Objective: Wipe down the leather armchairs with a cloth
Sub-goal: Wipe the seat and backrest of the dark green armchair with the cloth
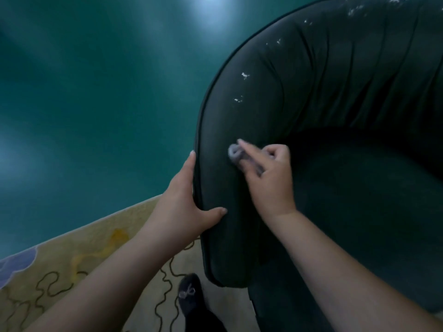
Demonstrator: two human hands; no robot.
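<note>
Armchair (335,140): dark leather, curved and pleated back, fills the right side of the view; small white scuffs scattered along the upper back.
Armrest (223,188): the chair's near left arm, rounded and padded, piped along its outer edge.
Cloth (236,154): small, grey, bunched; pressed against the inner face of the armrest, just below the pleated back; somewhat blurred.
Right hand (268,178): on the inner side of the armrest, beside the seat; grip closed around the cloth, forefinger stretched over it, other fingers curled.
Left hand (184,200): on the outer edge of the armrest; grip clasping the padding, fingers laid straight up along the piping, thumb hooked over the top face.
Seat (359,200): dark cushion, right of the armrest, under the right forearm.
Floor (96,92): glossy green, left of and behind the armchair, with pale light reflections.
Rug (72,259): yellowish with dark squiggly lines and a purple patch, below and left of the armrest.
Shoe (189,292): dark with a small bow, on the rug just beside the front of the armrest.
</note>
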